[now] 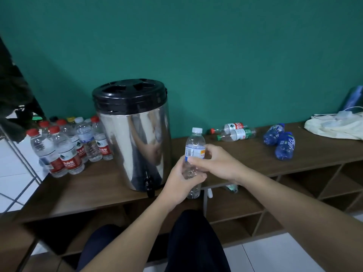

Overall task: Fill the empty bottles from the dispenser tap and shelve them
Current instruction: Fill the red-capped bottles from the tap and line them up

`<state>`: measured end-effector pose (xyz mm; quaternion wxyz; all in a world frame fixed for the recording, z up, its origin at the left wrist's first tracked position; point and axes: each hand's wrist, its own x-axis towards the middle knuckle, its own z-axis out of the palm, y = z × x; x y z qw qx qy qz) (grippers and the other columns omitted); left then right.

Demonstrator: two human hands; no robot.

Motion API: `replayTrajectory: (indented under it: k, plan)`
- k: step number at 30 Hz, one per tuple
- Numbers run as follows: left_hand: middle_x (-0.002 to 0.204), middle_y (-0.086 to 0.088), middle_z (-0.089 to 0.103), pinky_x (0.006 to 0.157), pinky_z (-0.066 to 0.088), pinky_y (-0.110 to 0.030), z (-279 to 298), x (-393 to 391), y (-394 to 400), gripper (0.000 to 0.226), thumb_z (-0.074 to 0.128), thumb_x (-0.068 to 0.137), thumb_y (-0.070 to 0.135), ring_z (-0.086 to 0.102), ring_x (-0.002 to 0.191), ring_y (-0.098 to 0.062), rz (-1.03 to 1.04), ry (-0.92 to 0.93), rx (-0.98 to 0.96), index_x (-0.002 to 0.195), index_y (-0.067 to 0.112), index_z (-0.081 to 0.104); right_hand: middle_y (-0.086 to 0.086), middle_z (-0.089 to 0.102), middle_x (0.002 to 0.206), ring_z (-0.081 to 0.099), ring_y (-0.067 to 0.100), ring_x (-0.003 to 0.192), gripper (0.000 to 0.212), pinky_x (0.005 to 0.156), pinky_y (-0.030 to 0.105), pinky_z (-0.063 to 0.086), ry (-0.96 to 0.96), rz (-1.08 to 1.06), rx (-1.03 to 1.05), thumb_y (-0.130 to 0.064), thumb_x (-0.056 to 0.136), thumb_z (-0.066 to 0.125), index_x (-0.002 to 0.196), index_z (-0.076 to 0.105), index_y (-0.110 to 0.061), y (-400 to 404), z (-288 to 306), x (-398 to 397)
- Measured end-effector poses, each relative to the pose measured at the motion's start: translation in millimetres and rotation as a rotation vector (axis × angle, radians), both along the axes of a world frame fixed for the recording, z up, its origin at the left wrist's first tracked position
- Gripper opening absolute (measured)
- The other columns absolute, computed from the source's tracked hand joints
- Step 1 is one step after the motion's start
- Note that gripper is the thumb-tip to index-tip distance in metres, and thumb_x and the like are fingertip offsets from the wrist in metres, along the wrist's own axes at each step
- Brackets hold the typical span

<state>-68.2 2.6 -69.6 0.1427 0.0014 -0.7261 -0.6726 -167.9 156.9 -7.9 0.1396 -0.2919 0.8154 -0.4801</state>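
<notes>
Clear plastic catches the light in front of us: we hold a small bottle (193,156) with a white cap (197,130) upright, in the air just right of the dispenser (133,134). Our left hand (181,183) curls round its lower half from the left, fingers wrapped over the ribbed body. Our right hand (214,161) grips it at the blue and white label, thumb and fingers closed round the middle. The cap is on. We cannot tell how much water is inside.

The dispenser is a shiny steel drum with a black lid (129,95), standing on a brown wooden counter (88,187). Its black tap (149,184) sticks out low on the front, near the counter's edge and just left of our left hand.

Left of the drum stands a cluster of capped bottles (64,148), mostly red-capped with red labels. Right of us, further back on the counter, two clear bottles (235,132) lie on their sides touching each other, one with a red label, one with green. Beyond them two blue bottles (280,142) also lie on their sides. A pale cloth (334,128) sits at the far right end.

Below the counter we see open wooden compartments (294,195), with a bottle (231,188) lying in one, mostly hidden behind our right wrist.
</notes>
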Motion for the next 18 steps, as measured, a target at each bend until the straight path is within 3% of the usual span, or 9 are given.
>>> replayTrajectory:
  k: [2,6,8,10,12,14,18]
  plan:
    - [0.137,0.003,0.076,0.119,0.055,-0.049,-5.0,10.4,-3.4,0.065,0.089,0.096,0.014,0.071,0.131,-0.016,0.035,0.001,-0.025,0.151,0.034,0.060,-0.014,0.075,0.108,0.071,0.002,0.100,0.058,0.086,0.031,0.057,0.232,-0.089,0.128,-0.083,0.089,0.066,0.113,0.069,-0.030,-3.5,16.9,3.6]
    - [0.138,0.012,0.073,0.111,0.057,-0.031,-13.6,33.7,-6.3,0.072,0.088,0.097,0.016,0.071,0.128,-0.012,0.059,0.037,-0.102,0.157,0.033,0.052,0.002,0.067,0.072,0.066,0.023,0.071,0.075,0.070,0.046,0.054,0.561,-0.147,0.244,-0.083,0.104,0.035,0.080,0.059,-0.016,-16.2,39.2,3.0]
    - [0.137,0.015,0.073,0.107,0.056,-0.025,-19.1,45.1,-7.6,0.074,0.087,0.098,0.015,0.071,0.126,-0.009,0.091,0.045,-0.123,0.159,0.035,0.050,0.007,0.058,0.060,0.060,0.028,0.062,0.087,0.060,0.045,0.048,0.672,-0.129,0.390,-0.083,0.105,0.026,0.062,0.052,-0.013,-22.6,43.9,6.6]
    - [0.132,0.016,0.075,0.106,0.058,-0.027,-25.2,55.2,-9.9,0.077,0.087,0.098,0.017,0.074,0.120,-0.008,0.124,0.039,-0.153,0.160,0.039,0.048,0.006,0.054,0.054,0.059,0.027,0.058,0.093,0.056,0.039,0.040,0.708,-0.125,0.505,-0.086,0.103,0.024,0.053,0.049,-0.012,-29.9,45.4,10.6]
    - [0.125,0.016,0.078,0.105,0.060,-0.031,-30.0,63.1,-12.7,0.080,0.086,0.098,0.018,0.076,0.113,-0.008,0.152,0.033,-0.191,0.161,0.045,0.045,0.005,0.049,0.050,0.057,0.028,0.054,0.093,0.056,0.038,0.042,0.695,-0.116,0.539,-0.086,0.102,0.028,0.050,0.046,-0.011,-38.5,44.6,12.5]
    - [0.124,0.017,0.078,0.105,0.060,-0.033,-35.1,68.8,-14.8,0.082,0.086,0.099,0.020,0.076,0.113,-0.009,0.158,0.036,-0.209,0.162,0.049,0.043,0.007,0.043,0.049,0.051,0.028,0.051,0.087,0.056,0.039,0.042,0.664,-0.080,0.523,-0.074,0.108,0.038,0.051,0.044,-0.008,-43.7,42.1,13.3]
    - [0.123,0.009,0.078,0.107,0.060,-0.035,-47.7,74.2,-20.7,0.080,0.088,0.098,0.021,0.075,0.112,-0.016,0.103,0.033,-0.137,0.162,0.045,0.046,0.009,0.060,0.073,0.057,0.031,0.070,0.068,0.071,0.042,0.046,0.674,0.132,0.596,-0.055,0.115,0.028,0.079,0.062,-0.008,-41.5,42.0,20.6]
